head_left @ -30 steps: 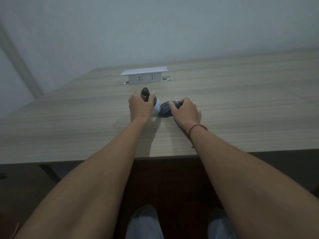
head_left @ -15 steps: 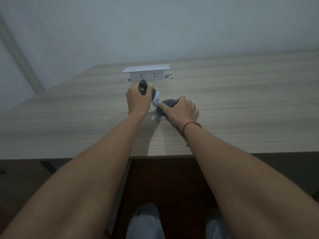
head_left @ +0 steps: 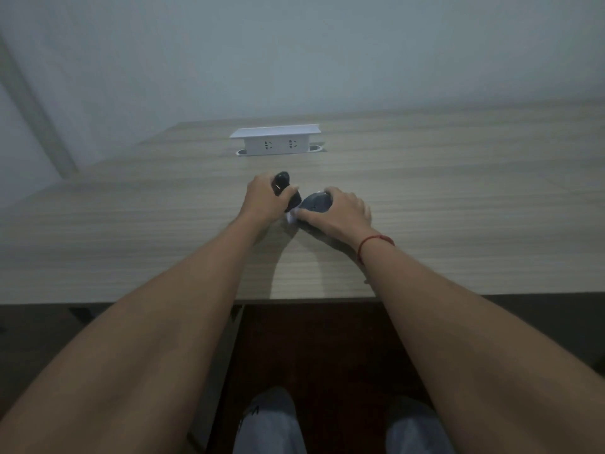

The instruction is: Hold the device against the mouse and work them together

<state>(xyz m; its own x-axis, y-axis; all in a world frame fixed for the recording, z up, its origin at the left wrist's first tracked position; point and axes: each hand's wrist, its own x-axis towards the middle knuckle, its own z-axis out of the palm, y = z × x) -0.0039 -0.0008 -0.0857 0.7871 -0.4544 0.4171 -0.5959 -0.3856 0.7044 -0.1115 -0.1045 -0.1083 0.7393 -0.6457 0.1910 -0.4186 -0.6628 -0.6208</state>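
Observation:
My left hand (head_left: pixel 263 200) grips a dark oblong object (head_left: pixel 283 185) whose rounded top sticks up above the fingers. My right hand (head_left: pixel 340 213) holds a grey rounded object (head_left: pixel 315 202) against the wooden table (head_left: pixel 458 198), with fingers curled over its top and the thumb along its near side. A small white piece (head_left: pixel 290 217) shows between the two objects, just below where they meet. The two hands almost touch. A red string circles my right wrist (head_left: pixel 375 241).
A white pop-up socket box (head_left: pixel 276 141) with two outlets stands on the table beyond my hands. A pale wall rises behind the table. The table's front edge (head_left: pixel 131 301) runs across the view, with my knees and a dark floor below.
Both hands stayed together on the two objects with small shifts. The white piece between them is now mostly hidden, and the grey object has tilted so its top faces me more.

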